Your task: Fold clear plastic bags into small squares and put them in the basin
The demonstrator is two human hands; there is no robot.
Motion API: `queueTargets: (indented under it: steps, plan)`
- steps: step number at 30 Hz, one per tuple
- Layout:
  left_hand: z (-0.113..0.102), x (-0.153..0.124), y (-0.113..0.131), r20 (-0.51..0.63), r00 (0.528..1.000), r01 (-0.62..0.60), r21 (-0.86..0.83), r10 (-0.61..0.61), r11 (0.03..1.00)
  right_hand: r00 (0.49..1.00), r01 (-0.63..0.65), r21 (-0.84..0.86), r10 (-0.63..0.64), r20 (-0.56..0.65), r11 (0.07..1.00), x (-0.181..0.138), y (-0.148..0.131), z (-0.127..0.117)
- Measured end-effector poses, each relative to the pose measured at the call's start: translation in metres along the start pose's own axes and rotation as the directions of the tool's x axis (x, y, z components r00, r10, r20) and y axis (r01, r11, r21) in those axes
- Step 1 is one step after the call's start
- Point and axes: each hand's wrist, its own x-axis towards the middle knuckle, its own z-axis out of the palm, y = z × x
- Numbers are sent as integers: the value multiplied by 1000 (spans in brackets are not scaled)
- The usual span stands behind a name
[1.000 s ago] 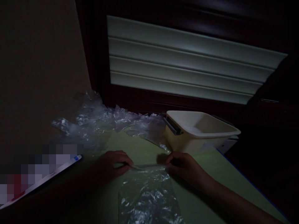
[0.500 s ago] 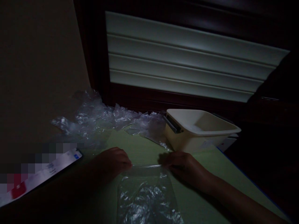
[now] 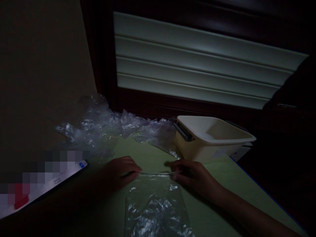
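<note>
A clear plastic bag (image 3: 158, 207) lies crinkled on the green tabletop (image 3: 212, 204) in front of me, its lower part cut off by the view's bottom edge. My left hand (image 3: 125, 169) pinches the left end of the bag's far edge. At the right end of that edge, my right hand (image 3: 190, 172) grips it between thumb and fingers. Between the two hands the edge is drawn into a narrow straight strip. The dim light hides detail of the fingers.
Crumpled clear plastic bags (image 3: 98, 128) are heaped along the back left. A cream plastic bin (image 3: 199, 151) with a dark handle stands at the back right. A phone (image 3: 56, 181), partly blurred out, is at the left. Behind rises a dark-framed slatted panel (image 3: 192, 62).
The bag's far edge now looks narrower and more folded between my hands. The right fingers have shifted slightly on it. The bin and the heap stay put.
</note>
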Motion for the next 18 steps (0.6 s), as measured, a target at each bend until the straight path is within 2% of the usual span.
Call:
queueTargets:
  steps: [3,6,8,12,15,18]
  plan:
    - [6,-2,-7,-98,990,92,-97,-101,991,996,-57,151,47,71,987,3,4,-2]
    - [7,-2,-9,-75,971,214,-144,-226,966,991,-79,178,57,125,981,4,5,-7]
    - [6,-1,-9,-67,963,249,-161,-262,955,992,-72,154,54,116,986,4,5,-8]
    - [2,0,-7,-45,971,224,-159,-233,962,995,-93,113,89,38,989,5,8,-5]
    - [0,1,-7,6,983,182,-170,-183,969,995,-90,125,84,57,988,5,9,-3]
    - [1,0,-9,-19,986,162,-178,-168,971,995,-76,120,67,75,990,4,10,-2]
